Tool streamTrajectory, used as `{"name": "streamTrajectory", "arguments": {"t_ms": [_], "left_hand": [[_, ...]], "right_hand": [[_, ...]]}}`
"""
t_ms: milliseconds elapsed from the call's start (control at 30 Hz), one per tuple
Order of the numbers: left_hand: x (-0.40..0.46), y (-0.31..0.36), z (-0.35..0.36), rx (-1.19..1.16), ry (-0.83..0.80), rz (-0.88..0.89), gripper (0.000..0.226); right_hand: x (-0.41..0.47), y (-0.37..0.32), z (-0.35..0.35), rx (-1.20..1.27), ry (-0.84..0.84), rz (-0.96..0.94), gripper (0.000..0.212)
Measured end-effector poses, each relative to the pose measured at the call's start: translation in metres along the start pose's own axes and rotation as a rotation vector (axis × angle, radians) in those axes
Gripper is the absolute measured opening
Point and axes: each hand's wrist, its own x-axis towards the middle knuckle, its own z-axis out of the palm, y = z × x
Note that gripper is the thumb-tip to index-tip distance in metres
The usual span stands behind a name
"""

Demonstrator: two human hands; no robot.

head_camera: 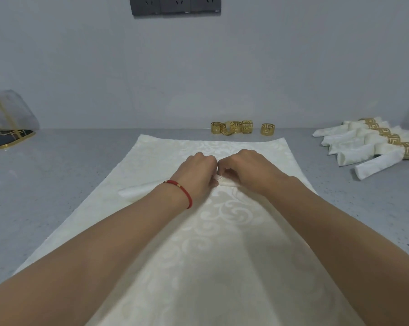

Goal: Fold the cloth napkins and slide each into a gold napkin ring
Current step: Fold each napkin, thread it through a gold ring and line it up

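Note:
A cream damask napkin [198, 243] lies spread flat on the grey table, running from the near edge toward the wall. My left hand [196, 175] and my right hand [248, 170] meet at its middle, both pinching a small raised fold of the cloth [227, 182] between them. A crease runs left from the pinch. Several loose gold napkin rings [231, 127] stand in a row just beyond the napkin's far edge, one [268, 129] slightly apart on the right.
Several folded napkins in gold rings [373, 142] lie fanned at the right rear. A black and gold tray [8, 137] under a sheer bag [8, 109] stands at the left rear. The grey table [45, 184] ends at a wall with sockets [175, 4].

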Motion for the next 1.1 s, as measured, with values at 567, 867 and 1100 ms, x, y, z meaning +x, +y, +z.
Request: {"name": "streamTrajectory", "arguments": {"t_ms": [567, 867, 1100], "left_hand": [[0.013, 0.004, -0.019, 0.003, -0.128, 0.054, 0.015], [0.015, 0.006, -0.015, 0.124, -0.09, 0.135, 0.029], [0.037, -0.03, -0.021, 0.124, 0.02, 0.017, 0.038]], "right_hand": [[0.011, 0.008, -0.009, 0.171, -0.068, 0.066, 0.011], [0.005, 0.014, -0.015, 0.388, -0.087, 0.12, 0.007], [0.031, 0.074, -0.012, 0.369, 0.234, 0.503, 0.02]]}}
